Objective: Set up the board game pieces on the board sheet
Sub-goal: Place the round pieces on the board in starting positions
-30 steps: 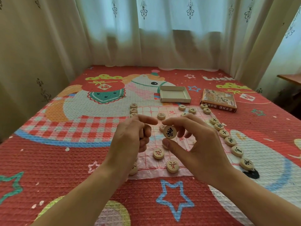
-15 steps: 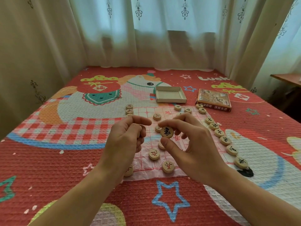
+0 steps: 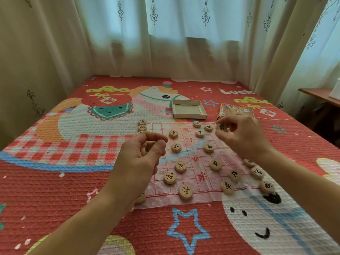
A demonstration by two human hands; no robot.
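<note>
On top of a waffle-textured red bedspread (image 3: 55, 190) printed with stars and a cartoon horse lay the board sheet (image 3: 191, 155), a thin, crinkly translucent plastic film with a red grid and red characters down the middle. Round wooden xiangqi discs sat on it, pale unvarnished-looking wood with carved characters: red-marked ones on the left half, like the red piece (image 3: 185, 191) near the front edge, and black-marked ones on the right half, like the black piece (image 3: 215, 164) just right of the centre strip. More discs ran in a line along the sheet's right edge and a few were stacked up along its far left edge. The right hand (image 3: 242, 137) was up at the far right corner of the sheet, thumb and forefinger pinched on a black-character disc (image 3: 222, 126), holding it face-up just beside the far row; couldn't tell if it was touching the sheet. The left hand (image 3: 139, 159) hovered over the left side of the board with the fingers curled loosely into a fist, and it looked like wooden discs were tucked inside, though mostly hidden. Behind the sheet sat a shallow open cardboard box tray (image 3: 188, 111) and, right of it, the printed box lid (image 3: 233, 110), partly hidden by the right hand. Sheer patterned curtains (image 3: 165, 34) hung along the back.
</note>
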